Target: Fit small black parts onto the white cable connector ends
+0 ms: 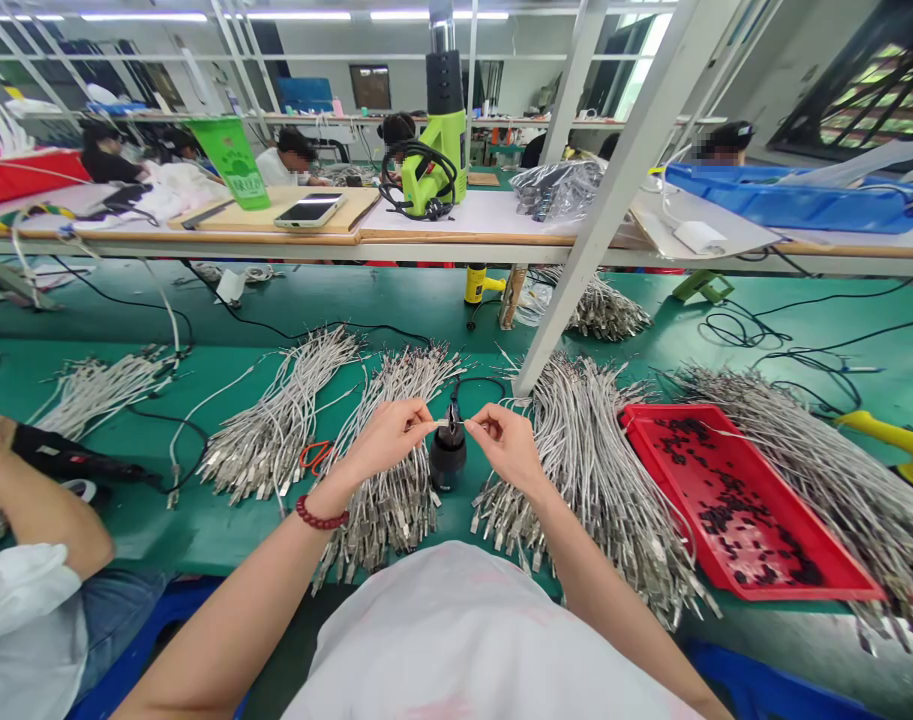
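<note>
My left hand [397, 432] comes in from the left, wearing a dark red bead bracelet [321, 513]. Its thumb and fingers pinch a small pale piece, too small to name. Opposite it, my right hand [507, 445] is pinched closed at a thin whitish end that I cannot make out clearly. Both sets of fingertips meet over the top of a black round-bodied device [447, 462] standing on the green table. White cable bundles with metal plugs [385, 500] lie under and beside my left hand. Another large bundle of white cables [595, 470] lies beside my right forearm.
A red tray [756, 520] with small black pieces stands at the right, beside more cables [816, 450]. A slanted white post [576, 270] rises beyond my right hand. The shelf holds a green heat gun [445, 150] and a phone [310, 209]. A co-worker's arm [43, 500] is at left.
</note>
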Action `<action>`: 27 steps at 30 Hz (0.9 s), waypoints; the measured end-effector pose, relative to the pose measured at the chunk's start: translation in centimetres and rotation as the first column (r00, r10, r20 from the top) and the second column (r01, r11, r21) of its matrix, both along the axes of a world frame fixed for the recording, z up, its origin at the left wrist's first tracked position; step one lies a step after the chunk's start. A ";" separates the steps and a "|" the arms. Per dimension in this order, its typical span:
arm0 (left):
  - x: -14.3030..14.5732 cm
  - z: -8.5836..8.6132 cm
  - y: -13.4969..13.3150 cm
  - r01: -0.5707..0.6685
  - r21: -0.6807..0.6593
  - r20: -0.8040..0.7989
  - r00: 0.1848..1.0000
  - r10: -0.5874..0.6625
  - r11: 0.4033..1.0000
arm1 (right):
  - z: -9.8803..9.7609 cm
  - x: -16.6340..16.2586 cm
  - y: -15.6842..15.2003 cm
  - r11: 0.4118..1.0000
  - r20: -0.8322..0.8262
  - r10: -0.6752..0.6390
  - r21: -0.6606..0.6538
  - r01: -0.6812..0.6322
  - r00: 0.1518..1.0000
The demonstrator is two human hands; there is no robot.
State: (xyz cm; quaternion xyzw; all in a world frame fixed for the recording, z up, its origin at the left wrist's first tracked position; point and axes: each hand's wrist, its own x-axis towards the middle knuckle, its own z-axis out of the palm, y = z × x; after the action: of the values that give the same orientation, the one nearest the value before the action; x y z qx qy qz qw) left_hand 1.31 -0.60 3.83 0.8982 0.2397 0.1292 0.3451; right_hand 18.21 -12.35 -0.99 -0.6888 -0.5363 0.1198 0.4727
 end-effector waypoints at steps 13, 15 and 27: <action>0.0 0.5 0.1 0.020 0.068 -0.002 1.000 -0.020 0.998 | 0.1 0.0 0.0 1.000 0.006 0.002 0.022 -0.002 1.000; 0.0 0.3 0.3 0.020 0.065 0.003 1.000 -0.020 0.998 | 0.1 0.0 0.0 1.000 0.010 0.002 0.025 -0.002 1.000; 0.3 0.1 0.5 0.013 0.045 0.014 1.000 -0.014 0.999 | 0.4 0.1 0.0 1.000 0.028 -0.003 0.025 0.002 1.000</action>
State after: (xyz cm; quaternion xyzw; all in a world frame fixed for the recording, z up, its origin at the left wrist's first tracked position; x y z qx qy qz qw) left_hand 1.60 -0.14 3.97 0.9063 0.2282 0.1384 0.3276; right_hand 18.31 -12.33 -0.63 -0.6851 -0.5437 0.1028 0.4738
